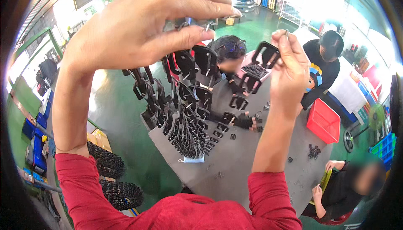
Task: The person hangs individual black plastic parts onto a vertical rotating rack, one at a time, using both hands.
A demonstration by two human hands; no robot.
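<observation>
My right hand is raised at the right, fingers pinched at the top of a strand of black buckles. The top black buckle is a flat slotted frame, and a small metal tip shows above my fingertips. Below it, more buckles trail down toward the table in a line. High on the left, my left hand arches with its fingers stretched out and the thumb apart. Beneath and behind it hangs a dense cluster of black buckles in several strands joined by metal hooks. Part of the cluster's top is hidden by this hand.
Loose buckles lie on the grey table. A red bin stands at its right edge. Across the table a gloved person works; another stands far right, and one sits near right with a yellow-green object. Black bundles hang lower left.
</observation>
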